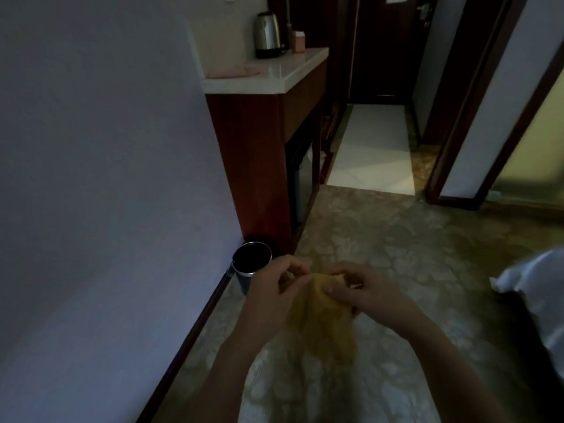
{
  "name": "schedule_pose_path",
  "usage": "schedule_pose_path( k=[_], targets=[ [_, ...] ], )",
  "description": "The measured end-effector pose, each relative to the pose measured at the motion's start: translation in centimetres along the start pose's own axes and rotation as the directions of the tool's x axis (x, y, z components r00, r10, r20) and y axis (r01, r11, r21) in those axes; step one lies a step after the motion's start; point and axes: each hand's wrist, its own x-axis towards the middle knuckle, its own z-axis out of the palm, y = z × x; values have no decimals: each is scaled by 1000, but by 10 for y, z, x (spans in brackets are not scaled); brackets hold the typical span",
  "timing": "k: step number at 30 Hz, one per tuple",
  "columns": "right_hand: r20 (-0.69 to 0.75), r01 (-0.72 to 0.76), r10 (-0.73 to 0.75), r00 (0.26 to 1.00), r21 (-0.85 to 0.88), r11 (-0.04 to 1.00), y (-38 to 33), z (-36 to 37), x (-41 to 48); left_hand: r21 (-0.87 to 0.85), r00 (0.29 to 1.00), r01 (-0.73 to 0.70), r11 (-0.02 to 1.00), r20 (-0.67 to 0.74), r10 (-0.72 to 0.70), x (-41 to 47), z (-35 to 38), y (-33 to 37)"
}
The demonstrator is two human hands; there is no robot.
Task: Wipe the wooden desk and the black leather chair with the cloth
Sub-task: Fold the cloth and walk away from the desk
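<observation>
A yellow cloth (323,319) hangs bunched in front of me, above the patterned carpet. My left hand (274,288) pinches its top edge on the left side. My right hand (363,288) grips the top edge on the right, fingers curled into the fabric. The cloth droops down between my forearms. Neither a wooden desk nor a black leather chair shows in this view.
A small metal bin (250,261) stands on the floor by the left wall. Behind it is a wooden cabinet with a white counter (287,74), carrying a kettle (268,35). A hallway with a pale floor runs ahead. White bedding (537,288) lies at the right edge.
</observation>
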Motion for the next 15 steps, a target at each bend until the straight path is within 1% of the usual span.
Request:
schedule_pose_path(
  k=[3,4,5,7,9,12,14,15],
  targets=[
    [63,-47,43,997,48,998,13,-27,25,-24,998,23,999,57,-21,44,20,-6],
    [70,-59,56,996,35,998,17,-35,34,-32,996,30,999,90,-27,60,26,-9],
    [59,-70,70,996,9,997,23,-44,45,-43,992,44,998,122,-39,77,32,-13],
    [-7,-89,89,996,-102,991,35,-62,72,-76,976,85,994,206,-67,113,43,-23],
    [-65,-92,81,995,-193,977,43,-82,104,-89,949,121,989,303,-89,151,53,-37],
    [-108,-60,36,994,-229,972,45,-110,152,-84,884,192,978,447,-135,212,66,-57],
    [-146,-52,22,989,-205,977,41,-131,186,-75,810,241,968,564,-158,254,75,-66],
    [-160,-53,29,987,-144,988,38,-142,201,-57,763,277,959,620,-184,275,78,-69]
  ],
)
